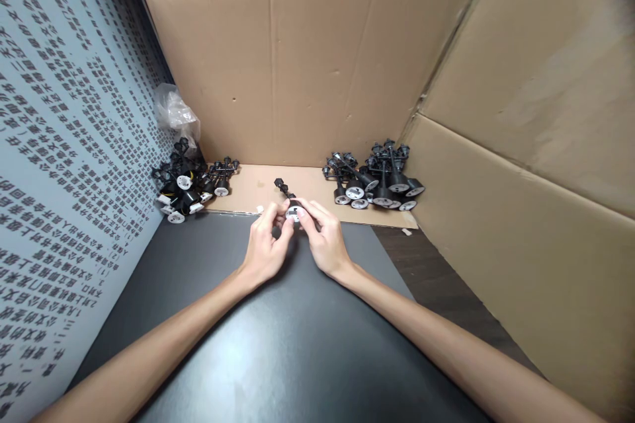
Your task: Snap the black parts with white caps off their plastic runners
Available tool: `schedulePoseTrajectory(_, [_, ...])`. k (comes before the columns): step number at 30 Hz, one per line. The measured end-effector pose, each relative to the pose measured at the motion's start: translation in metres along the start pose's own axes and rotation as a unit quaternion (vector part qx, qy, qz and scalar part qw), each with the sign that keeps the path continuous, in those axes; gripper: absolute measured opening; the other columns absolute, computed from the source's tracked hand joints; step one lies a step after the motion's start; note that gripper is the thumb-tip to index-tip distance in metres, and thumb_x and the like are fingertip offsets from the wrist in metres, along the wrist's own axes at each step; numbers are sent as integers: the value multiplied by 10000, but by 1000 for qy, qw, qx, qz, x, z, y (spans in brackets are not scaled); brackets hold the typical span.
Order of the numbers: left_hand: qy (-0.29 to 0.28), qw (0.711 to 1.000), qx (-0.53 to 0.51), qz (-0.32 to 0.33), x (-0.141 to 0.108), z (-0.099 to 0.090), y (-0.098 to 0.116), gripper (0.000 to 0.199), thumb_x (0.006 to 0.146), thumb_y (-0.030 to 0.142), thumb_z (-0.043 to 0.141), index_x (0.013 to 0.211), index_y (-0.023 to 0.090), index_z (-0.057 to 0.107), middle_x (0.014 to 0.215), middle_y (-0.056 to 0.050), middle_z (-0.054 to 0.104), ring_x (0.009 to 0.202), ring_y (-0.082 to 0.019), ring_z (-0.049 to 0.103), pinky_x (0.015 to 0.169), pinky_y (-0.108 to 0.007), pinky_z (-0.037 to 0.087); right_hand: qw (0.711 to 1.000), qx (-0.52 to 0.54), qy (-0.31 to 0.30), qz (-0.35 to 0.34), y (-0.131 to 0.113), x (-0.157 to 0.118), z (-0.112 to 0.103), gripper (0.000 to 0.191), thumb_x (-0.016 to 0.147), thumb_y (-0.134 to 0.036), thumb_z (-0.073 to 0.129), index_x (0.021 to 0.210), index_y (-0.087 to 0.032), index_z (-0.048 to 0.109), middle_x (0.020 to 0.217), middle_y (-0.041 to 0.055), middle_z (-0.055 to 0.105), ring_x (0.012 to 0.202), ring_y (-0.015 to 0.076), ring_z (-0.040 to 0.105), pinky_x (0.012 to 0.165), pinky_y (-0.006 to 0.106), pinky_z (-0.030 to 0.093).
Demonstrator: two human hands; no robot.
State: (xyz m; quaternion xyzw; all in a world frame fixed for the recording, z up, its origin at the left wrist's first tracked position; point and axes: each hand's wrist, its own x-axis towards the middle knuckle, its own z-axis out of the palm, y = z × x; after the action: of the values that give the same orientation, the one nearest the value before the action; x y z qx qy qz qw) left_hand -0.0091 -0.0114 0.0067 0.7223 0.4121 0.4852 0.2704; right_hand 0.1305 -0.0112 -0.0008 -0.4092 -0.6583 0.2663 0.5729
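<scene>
Between my hands is a small black model street lamp, tilted with its lantern end pointing away from me. Its round white base cap faces me, with a dark opening in it. My left hand grips the base from the left, thumb at the cap's lower edge. From the right, my right hand is closed on the same base, its thumb pressed on the white cap. Fingers hide most of the lamp's sides.
More lamps lie in a heap at the left, some with yellow wires, and a smaller cluster beside it. Another pile of lamps is at the right. A clear plastic bag sits behind the left heap. Cardboard walls enclose the back and right.
</scene>
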Motion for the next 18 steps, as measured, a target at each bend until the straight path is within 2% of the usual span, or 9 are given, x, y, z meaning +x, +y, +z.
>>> schedulePoseTrajectory(8, [5, 999, -38, -36, 2, 0, 2, 195, 922, 356, 536, 1037, 199, 536, 1004, -53, 669, 828, -159, 653, 786, -300, 519, 998, 51, 6, 39, 5, 0, 4, 314, 955, -399, 495, 1154, -208, 646, 1081, 80, 657, 945, 204, 650, 822, 334, 535])
schedulePoseTrajectory(18, [15, 995, -75, -66, 1, 0, 2, 256, 949, 430, 503, 1018, 191, 563, 1011, -59, 675, 810, -149, 649, 731, -269, 521, 998, 55, -9, 38, 2, 2, 4, 316, 948, -400, 503, 1159, -195, 620, 1178, 98, 653, 1053, 217, 636, 874, 338, 537])
